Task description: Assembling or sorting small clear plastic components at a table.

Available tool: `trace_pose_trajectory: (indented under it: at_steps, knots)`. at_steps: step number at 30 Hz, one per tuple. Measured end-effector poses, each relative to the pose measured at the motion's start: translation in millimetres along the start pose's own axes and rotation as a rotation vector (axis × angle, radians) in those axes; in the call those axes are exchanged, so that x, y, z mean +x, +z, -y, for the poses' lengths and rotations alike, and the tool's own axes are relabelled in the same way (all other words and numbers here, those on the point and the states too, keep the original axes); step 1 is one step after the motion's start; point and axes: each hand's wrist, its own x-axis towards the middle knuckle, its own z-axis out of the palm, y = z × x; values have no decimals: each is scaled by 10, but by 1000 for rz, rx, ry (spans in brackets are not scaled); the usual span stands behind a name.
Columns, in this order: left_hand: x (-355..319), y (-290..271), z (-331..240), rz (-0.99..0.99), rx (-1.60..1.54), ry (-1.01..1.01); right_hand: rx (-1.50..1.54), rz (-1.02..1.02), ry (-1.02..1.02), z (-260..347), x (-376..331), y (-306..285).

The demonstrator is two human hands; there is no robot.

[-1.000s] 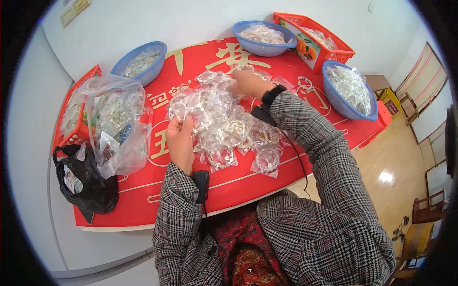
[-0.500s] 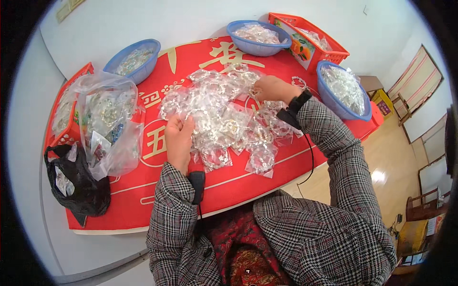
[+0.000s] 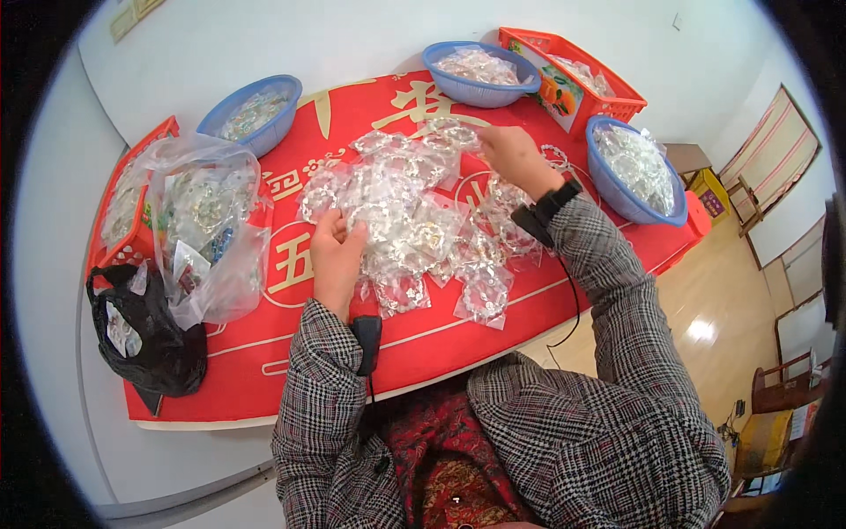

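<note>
A heap of clear plastic packets (image 3: pixel 401 207) holding beaded bracelets spreads over the middle of the red-covered table (image 3: pixel 388 366). At the heap's left edge is my left hand (image 3: pixel 337 264), its thumb and fingers apart beside the packets. My right hand (image 3: pixel 518 160) is at the far right of the heap, fingers pinched at the edge of a bracelet packet (image 3: pixel 452 137); the fingertips are partly hidden. A loose light beaded bracelet (image 3: pixel 555 155) lies just right of that hand. Nearest the front edge sits one bracelet packet (image 3: pixel 485 295).
Blue basins (image 3: pixel 256 141) full of packets line the table's far side and right. Red crates (image 3: pixel 608 106) stand at the back right and far left. A clear bag (image 3: pixel 207 304) and a black bag (image 3: pixel 163 366) occupy the left end. A cable (image 3: pixel 577 309) hangs from my right wrist.
My right hand has shifted up and slightly left, and red cloth now shows beneath it where packets lay. My left hand has barely moved.
</note>
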Motion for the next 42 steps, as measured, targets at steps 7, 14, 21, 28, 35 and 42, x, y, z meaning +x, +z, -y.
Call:
trace_pose_trajectory:
  at_steps: [7, 14, 21, 28, 35, 42]
  knots:
    - [-49, -4, -147, -77, 239, 309, 1391, -37, 441, 806, -233, -390]
    - [-206, 61, -406, 333, -279, -71, 1666, 155, 410, 1261, -405, -207]
    - [-242, 80, -424, 328, -369, -192, 1647, 256, 378, 1432, -472, -263]
    - [-258, 122, -404, 243, -556, -221, 1513, 374, 203, 1379, -512, -158]
    - [-240, 101, -383, 315, -479, -154, 1417, 346, 216, 1351, -521, -157]
    - [-276, 102, -400, 307, -388, -158, 1454, 300, 228, 1371, -512, -248]
